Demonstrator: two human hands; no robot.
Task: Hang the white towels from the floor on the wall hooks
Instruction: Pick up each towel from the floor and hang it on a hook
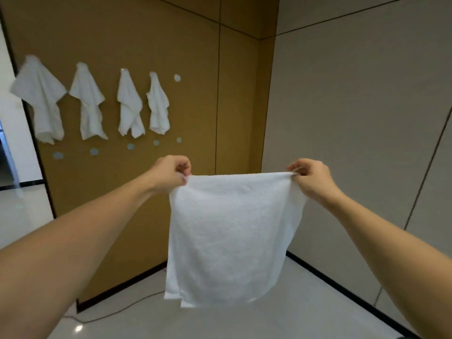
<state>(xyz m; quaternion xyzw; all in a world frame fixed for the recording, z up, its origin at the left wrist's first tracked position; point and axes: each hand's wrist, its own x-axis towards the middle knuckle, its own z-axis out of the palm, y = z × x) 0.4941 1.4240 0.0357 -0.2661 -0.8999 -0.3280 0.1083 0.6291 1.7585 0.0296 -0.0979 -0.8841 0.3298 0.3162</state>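
A white towel point(232, 238) hangs spread out in front of me, held up by its two top corners. My left hand point(171, 173) pinches the left corner and my right hand point(309, 178) pinches the right corner. On the brown wall point(171, 33) to the left, several white towels point(84, 101) hang from an upper row of hooks. One bare round hook point(177, 78) sits at the right end of that row. A lower row of several bare hooks point(130, 146) runs beneath the hung towels.
A grey wall point(354, 118) meets the brown wall in the corner behind the towel. The pale glossy floor point(244, 321) lies below, with a thin cable point(117, 311) along it near the baseboard. A doorway opening point(9, 152) is at far left.
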